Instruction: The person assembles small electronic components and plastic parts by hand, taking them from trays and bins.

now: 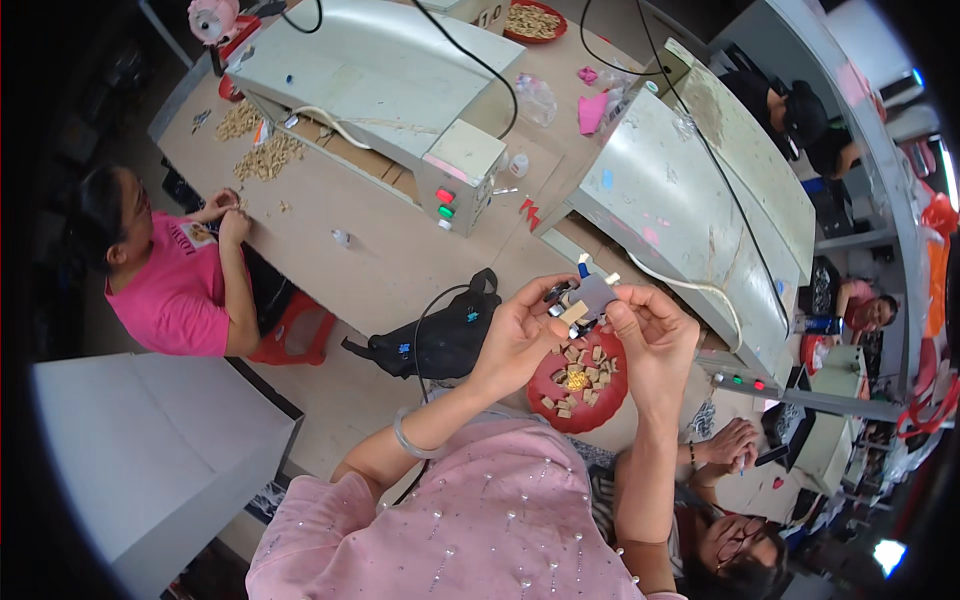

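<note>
Just above a red scalloped dish point(614, 402), my two hands hold one small assembly point(597, 294) with a flat grey face, dark round parts, and blue and cream tips. My left hand point(522, 335) grips its left side, fingers closed, next to a small tan block point(574, 313). On the other side, my right hand point(655, 335) pinches the grey part between thumb and fingers. What kind of thing the assembly is, I cannot make out. Several tan blocks and a little heap of yellow bits point(577, 380) lie in the dish.
Two grey metal machines point(340, 70) point(660, 170) with push buttons stand on the table, cables hanging above. A black bag point(440, 332) lies left of my hands. A co-worker in pink point(180, 280) sits at left, near piles of tan pieces point(268, 158). Another person point(730, 545) sits close at right.
</note>
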{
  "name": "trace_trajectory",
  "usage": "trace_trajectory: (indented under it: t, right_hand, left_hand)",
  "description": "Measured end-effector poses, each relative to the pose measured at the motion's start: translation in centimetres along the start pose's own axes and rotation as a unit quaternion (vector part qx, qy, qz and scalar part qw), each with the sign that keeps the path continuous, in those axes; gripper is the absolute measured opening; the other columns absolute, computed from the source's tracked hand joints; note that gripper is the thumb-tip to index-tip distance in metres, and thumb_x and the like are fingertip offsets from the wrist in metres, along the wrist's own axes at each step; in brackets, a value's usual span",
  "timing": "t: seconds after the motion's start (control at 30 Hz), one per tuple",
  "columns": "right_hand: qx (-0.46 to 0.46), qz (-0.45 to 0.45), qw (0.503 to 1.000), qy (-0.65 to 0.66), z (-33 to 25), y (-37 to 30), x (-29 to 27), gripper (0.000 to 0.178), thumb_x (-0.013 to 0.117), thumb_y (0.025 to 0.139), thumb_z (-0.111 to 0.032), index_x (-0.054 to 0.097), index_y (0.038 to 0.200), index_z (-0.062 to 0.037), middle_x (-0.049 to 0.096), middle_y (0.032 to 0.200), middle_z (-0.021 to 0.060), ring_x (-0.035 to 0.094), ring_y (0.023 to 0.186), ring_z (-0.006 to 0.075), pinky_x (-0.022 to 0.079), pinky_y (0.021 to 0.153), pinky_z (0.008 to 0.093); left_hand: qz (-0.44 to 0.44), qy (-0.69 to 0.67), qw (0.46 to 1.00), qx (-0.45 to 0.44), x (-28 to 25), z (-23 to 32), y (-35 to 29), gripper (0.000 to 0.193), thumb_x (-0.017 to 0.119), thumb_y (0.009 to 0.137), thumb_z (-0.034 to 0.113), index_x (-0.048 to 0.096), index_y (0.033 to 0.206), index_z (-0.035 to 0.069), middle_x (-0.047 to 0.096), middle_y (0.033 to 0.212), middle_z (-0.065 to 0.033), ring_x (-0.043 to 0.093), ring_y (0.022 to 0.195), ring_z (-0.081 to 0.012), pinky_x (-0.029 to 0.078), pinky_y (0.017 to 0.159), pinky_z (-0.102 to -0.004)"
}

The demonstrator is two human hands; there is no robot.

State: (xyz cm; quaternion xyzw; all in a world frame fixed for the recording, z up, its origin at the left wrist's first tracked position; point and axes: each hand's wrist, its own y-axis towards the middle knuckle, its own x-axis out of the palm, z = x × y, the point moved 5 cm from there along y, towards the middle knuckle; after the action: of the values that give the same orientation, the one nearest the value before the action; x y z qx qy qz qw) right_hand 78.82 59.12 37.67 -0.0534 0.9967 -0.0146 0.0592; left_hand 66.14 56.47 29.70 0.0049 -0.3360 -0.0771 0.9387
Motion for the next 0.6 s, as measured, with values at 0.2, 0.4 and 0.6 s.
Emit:
trace_trajectory:
  t: [0.2, 0.4, 0.6]
  right_hand:
    - [0.011, 0.032, 0.999, -0.018, 0.7, 0.0, 1.5, 0.012, 0.061, 0.087, 0.0, 0.063, 0.094, 0.0091, 0.064, 0.081, 0.0077, 0.058, 0.067, 0.0093, 0.049, 0.062, 0.0236]
    - [0.013, 0.059, 0.997, -0.055, 1.0, -0.9, 1.3, 0.012, 0.06, 0.088, -0.002, 0.064, 0.093, 0.0081, 0.062, 0.081, 0.0056, 0.057, 0.07, 0.0091, 0.046, 0.065, 0.0224]
    - [-0.019, 0.05, 0.994, -0.09, -0.4, -2.3, 1.6, 0.016, 0.057, 0.09, -0.004, 0.063, 0.096, 0.0092, 0.06, 0.084, 0.008, 0.059, 0.073, 0.0117, 0.047, 0.066, 0.0226]
  left_hand:
    - [0.05, -0.029, 0.998, 0.025, -1.6, 0.1, -0.2, 0.044, 0.056, 0.088, 0.0, 0.041, 0.128, -0.007, 0.056, 0.114, -0.0116, 0.055, 0.105, -0.0122, 0.045, 0.091, -0.0248]
    - [0.045, 0.015, 0.998, 0.029, -1.8, -0.1, -0.1, 0.043, 0.054, 0.085, -0.005, 0.043, 0.127, -0.007, 0.056, 0.116, -0.0122, 0.054, 0.108, -0.0133, 0.043, 0.095, -0.0272]
    - [-0.005, 0.002, 1.0, 0.021, -1.5, 0.1, -0.2, 0.043, 0.059, 0.092, 0.014, 0.043, 0.126, -0.007, 0.057, 0.116, -0.0105, 0.054, 0.106, -0.0121, 0.044, 0.092, -0.026]
